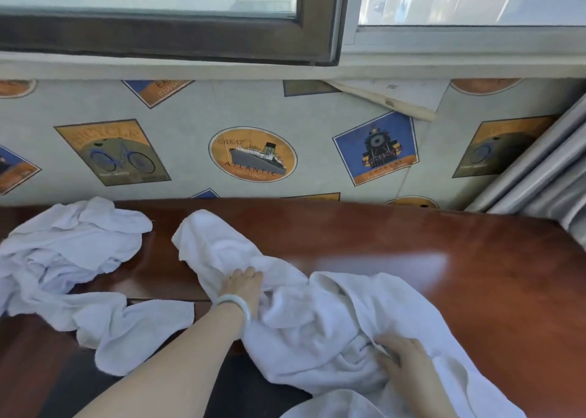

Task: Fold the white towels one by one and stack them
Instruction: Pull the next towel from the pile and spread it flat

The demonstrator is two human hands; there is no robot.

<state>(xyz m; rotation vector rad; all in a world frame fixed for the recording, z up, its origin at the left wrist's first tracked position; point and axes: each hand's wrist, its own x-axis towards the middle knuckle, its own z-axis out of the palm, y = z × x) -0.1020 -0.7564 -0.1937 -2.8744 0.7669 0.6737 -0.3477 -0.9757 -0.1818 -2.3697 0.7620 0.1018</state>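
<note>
– Both hands are in the same cloth, then?

– Yes. The left hand has its fingers curled down into a bunched ridge of it. The right hand is closed on a knot of folds nearer the body. Neither is spread flat.

– And where does everything lie?

– Take the table as the mark, a broad top of polished red-brown wood. The towel being worked sprawls crumpled across the table's middle. One end reaches toward its far edge and the other spills over its near edge. The heap of towels sits at the table's left end, with bare wood between it and the first, and trails over the near edge too (one towel or several, I cannot tell). No folded stack shows on the table.

– How will it handle?

– I'd judge it soft, limp and fairly light, probably terry. It will sag wherever it isn't held and keep no crease unless pressed. Nothing about it is fragile. The glossy top looks slick, so the cloth may skate when smoothed.

– So where should it be held?

– By two corners of one edge, not by the middle as it is held now. The end toward the table's far edge looks easiest to trace. One small thing is the pale bangle on the left wrist, which might catch the loops.
</note>
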